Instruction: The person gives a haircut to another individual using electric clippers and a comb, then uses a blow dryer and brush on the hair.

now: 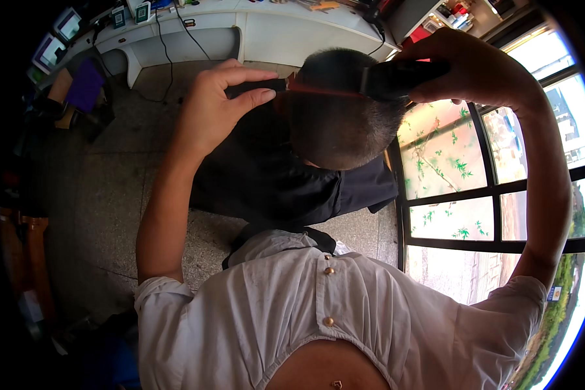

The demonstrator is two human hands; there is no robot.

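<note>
A seated person's head (343,129) with short dark hair is in front of me, above a dark barber cape (268,170). My left hand (224,100) pinches the dark handle of a comb (317,89) between thumb and fingers. Its reddish, see-through toothed part lies across the hair. From the other side, my right hand (473,68) grips a black hair clipper (395,80). The clipper's front end meets the far part of the comb at the hair. Fingers of the right hand partly hide the clipper body.
A white counter (282,36) with drawers and hanging cords (163,53) runs along the back. Black-framed glass doors (492,190) stand close on the right. A chair with a purple cloth (85,85) is at the left, and wooden furniture (31,258) lower down.
</note>
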